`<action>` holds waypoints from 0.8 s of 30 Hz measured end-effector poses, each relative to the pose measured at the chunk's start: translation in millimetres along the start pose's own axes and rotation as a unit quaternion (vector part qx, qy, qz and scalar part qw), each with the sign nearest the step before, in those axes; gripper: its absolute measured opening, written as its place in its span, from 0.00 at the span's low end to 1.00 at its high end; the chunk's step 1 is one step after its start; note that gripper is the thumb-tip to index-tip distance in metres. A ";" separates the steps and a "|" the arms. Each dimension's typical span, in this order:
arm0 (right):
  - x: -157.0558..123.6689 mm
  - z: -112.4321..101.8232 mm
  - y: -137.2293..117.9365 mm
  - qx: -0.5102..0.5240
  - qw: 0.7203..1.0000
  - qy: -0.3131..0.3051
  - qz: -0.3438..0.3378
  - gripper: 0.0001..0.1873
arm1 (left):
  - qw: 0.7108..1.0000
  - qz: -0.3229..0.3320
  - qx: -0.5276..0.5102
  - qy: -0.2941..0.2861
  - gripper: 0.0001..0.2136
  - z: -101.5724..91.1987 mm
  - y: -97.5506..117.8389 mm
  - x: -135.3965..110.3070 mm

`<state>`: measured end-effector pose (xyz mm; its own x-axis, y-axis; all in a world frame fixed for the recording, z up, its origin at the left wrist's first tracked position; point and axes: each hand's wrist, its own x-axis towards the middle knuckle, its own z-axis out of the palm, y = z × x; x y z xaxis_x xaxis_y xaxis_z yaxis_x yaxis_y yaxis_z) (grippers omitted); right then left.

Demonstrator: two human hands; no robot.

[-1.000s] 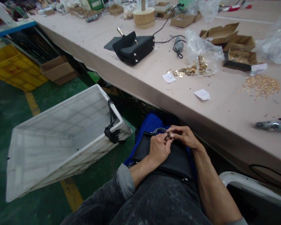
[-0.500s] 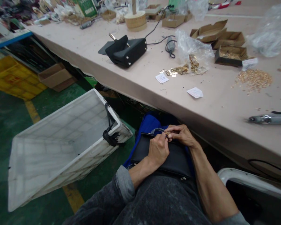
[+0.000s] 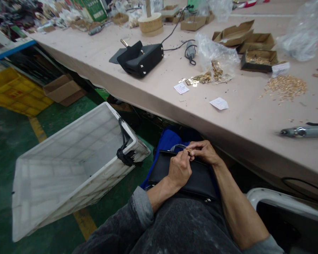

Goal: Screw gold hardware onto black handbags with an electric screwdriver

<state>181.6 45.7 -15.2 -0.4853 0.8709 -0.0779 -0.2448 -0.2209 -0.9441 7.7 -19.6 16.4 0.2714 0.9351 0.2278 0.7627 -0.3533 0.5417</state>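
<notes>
A black handbag [image 3: 198,178] lies across my lap over blue cloth [image 3: 170,139], its wrapped handle [image 3: 178,146] at the far edge. Above the bag, my left hand [image 3: 179,169] is closed, thumb and fingers pinching at a small gold-coloured metal piece [image 3: 188,150]. From the other side my right hand [image 3: 203,152] pinches the same piece, fingertips almost touching those of the left. The fingers cover most of the piece, so its exact kind is hidden.
On the table [image 3: 243,113] are another black bag [image 3: 143,58], gold metal fittings [image 3: 208,77], a heap of small gold parts [image 3: 286,88], cardboard boxes [image 3: 258,42] and a grey power screwdriver [image 3: 304,132]. A white plastic crate [image 3: 69,169] stands on the floor at left.
The camera view has shifted slightly, so the table things appear a little further left. Both hands keep their pinch on the gold piece, with hardly any movement.
</notes>
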 end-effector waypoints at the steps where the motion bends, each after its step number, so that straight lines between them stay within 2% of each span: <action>1: 0.2 0.0 1.2 0.002 1.000 0.001 0.001 0.18 | 1.000 0.004 0.007 0.000 0.14 0.7 -0.5 -0.3; 7: 0.3 3.9 0.6 0.003 1.000 -0.004 -0.011 0.17 | 0.998 0.008 0.061 -0.017 0.13 1.7 0.3 1.6; 13: -6.4 12.7 -17.0 -0.109 0.993 0.027 -0.029 0.19 | 0.996 -0.012 0.081 -0.032 0.11 0.7 3.3 6.5; 16: -7.6 13.1 -20.6 -0.133 0.990 0.034 -0.037 0.19 | 0.999 -0.025 0.028 -0.019 0.10 -1.7 -0.3 8.8; 18: -7.4 11.2 -19.7 -0.134 0.990 0.036 -0.036 0.19 | 0.997 -0.044 -0.067 -0.017 0.10 -4.6 -5.2 10.6; 20: -7.0 8.6 -17.3 -0.125 0.991 0.041 -0.037 0.19 | 0.974 -0.097 -0.204 -0.037 0.11 -7.3 -11.4 12.5; 22: -6.6 6.5 -14.6 -0.108 0.993 0.041 -0.039 0.18 | 0.926 -0.171 -0.331 -0.063 0.14 -8.7 -17.9 14.1; 24: -5.9 5.6 -12.4 -0.095 0.994 0.036 -0.038 0.18 | 0.881 -0.228 -0.406 -0.079 0.15 -8.7 -23.7 15.1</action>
<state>182.8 40.8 -1.3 -0.4084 0.9126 -0.0208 -0.1124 -0.0728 -0.9910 -11.4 2.7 14.0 0.1720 0.9542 -0.2447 0.1588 0.2183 0.9629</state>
